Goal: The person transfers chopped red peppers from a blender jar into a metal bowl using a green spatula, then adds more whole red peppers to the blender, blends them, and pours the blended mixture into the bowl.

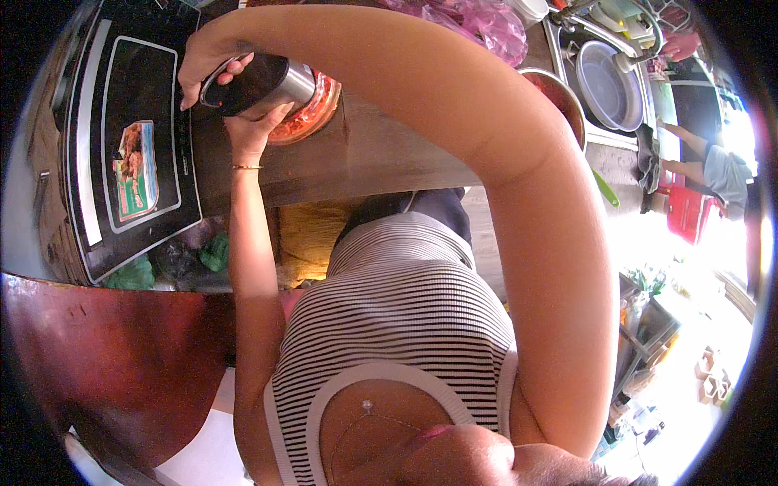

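A food chopper with a black top [252, 85], a metal band and a clear bowl [307, 118] of red contents stands on the dark counter at the upper left. My right hand [209, 70] reaches across from the right and grips its black top, fingertips curled over the edge. My left hand [252, 130], with a thin bracelet at the wrist, holds the chopper's near side at the metal band, thumb on the band; its other fingers are hidden.
A black induction cooktop [164, 79] with a colourful sticker lies at the left. A pink plastic bag [504, 36], a red-lined pot [550, 91] partly behind my right arm, and a sink [565, 48] holding a plastic basin [608, 85] are at the upper right. Another person's legs [687, 170] show at far right.
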`<state>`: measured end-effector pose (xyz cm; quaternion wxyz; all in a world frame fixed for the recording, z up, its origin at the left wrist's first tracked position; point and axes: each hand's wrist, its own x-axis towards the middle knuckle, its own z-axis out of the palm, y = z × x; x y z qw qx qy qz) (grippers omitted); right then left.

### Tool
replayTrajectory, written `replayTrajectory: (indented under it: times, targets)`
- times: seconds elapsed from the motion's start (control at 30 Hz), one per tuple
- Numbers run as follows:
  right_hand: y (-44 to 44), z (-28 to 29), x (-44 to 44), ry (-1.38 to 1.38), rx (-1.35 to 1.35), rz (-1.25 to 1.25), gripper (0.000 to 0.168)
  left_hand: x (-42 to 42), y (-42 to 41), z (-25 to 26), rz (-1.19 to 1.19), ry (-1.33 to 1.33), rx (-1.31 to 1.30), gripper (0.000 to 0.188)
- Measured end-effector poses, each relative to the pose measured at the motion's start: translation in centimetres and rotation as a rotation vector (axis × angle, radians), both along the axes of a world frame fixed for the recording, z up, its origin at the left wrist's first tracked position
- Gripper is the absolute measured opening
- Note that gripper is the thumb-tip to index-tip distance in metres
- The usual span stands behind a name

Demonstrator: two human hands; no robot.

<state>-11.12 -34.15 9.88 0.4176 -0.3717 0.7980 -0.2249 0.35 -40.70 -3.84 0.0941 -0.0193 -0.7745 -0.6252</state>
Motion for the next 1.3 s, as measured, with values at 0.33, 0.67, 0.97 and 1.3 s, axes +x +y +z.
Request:
replayTrajectory:
  times: [0.33, 0.67, 0.97, 1.3]
  targets:
    - [-2.4, -2.0, -1.7, -0.020, -0.036, 0.139, 0.053, 0.0, 0.8, 0.6, 0.011, 0.096, 0.009, 0.034]
    - [-2.5, -2.6, -1.8, -0.012, -0.058, 0.212, 0.055, -0.9, -1.6, -2.7, -0.048, 0.067, 0.167, 0.038]
    - [-0.9, -1.5, -0.9, -0.021, -0.084, 0.051, 0.050, -0.7, -2.0, -3.1, -0.057, 0.079, 0.008, 0.065]
    - [-0.9, -1.6, -0.8, -0.037, -0.075, 0.007, 0.051, -1.0, -1.8, -2.8, -0.073, 0.176, -0.028, 0.040]
